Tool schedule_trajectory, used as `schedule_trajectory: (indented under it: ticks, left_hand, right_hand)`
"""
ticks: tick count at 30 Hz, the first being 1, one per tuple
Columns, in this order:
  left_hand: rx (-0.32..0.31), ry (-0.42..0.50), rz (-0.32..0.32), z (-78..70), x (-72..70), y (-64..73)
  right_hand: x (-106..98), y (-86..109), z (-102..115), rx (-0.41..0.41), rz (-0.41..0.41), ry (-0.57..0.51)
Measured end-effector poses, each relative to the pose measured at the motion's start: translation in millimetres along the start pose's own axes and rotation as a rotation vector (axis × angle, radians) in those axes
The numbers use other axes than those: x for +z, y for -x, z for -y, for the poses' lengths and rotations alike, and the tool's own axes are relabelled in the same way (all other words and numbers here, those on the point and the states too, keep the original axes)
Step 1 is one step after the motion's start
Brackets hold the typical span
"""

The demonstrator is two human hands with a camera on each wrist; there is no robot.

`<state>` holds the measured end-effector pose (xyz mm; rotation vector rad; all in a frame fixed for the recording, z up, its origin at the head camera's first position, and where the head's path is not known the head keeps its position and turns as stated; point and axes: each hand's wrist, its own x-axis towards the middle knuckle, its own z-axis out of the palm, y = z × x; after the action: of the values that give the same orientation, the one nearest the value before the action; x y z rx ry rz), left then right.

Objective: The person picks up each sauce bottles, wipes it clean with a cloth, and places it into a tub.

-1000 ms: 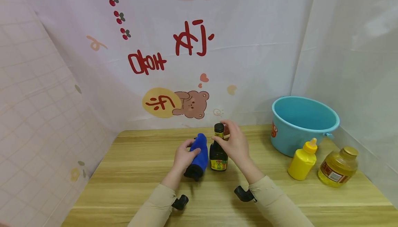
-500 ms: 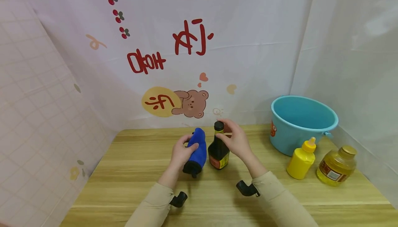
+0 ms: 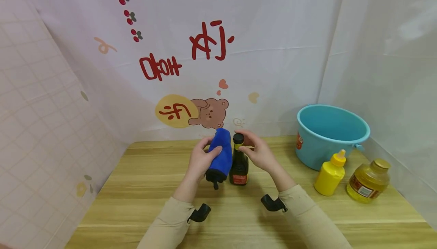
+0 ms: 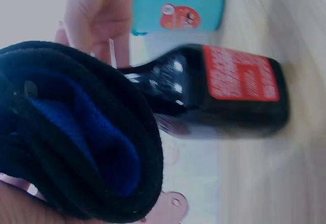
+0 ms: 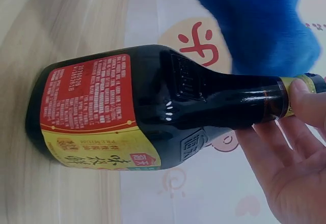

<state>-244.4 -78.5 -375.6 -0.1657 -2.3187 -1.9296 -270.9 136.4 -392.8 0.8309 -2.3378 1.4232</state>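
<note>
My left hand (image 3: 199, 158) grips a blue plush cloth (image 3: 222, 154) with a black edge. Its hollow, black-bordered end (image 4: 147, 132) faces the left wrist camera, blue lining inside. Just right of the cloth, a dark soy sauce bottle (image 3: 239, 167) stands upright with its black cap on. Thumb and fingers of my right hand (image 3: 261, 154) pinch the bottle's neck just below the cap. A red label panel (image 5: 86, 94) and part of a yellow one show on the bottle in the right wrist view. The cloth overlaps the bottle's left side in the head view.
At the right stand a light blue bucket (image 3: 307, 146), a yellow squeeze bottle (image 3: 329, 179) and an oil bottle (image 3: 363, 192) with a gold cap. A printed white sheet (image 3: 283, 71) hangs behind the wooden table (image 3: 136, 188).
The soy sauce bottle has turned in my right hand, its yellow front label giving way to the red one. My left hand has raised the cloth and, lately, moved it right, against the bottle's outline.
</note>
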Motion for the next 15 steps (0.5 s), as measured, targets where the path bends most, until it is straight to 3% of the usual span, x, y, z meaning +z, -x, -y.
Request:
schedule_trajectory:
  ticks: [7, 15]
  left_hand:
    - [0.073, 0.074, 0.010, -9.8, 8.2, 1.5]
    - [0.079, 0.099, 0.008, 0.8, 18.0, 1.1]
  right_hand:
    - [0.7, 1.5, 0.6, 0.002, -0.010, -0.011]
    - [0.8, 2.7, -0.7, 0.016, -0.012, -0.018]
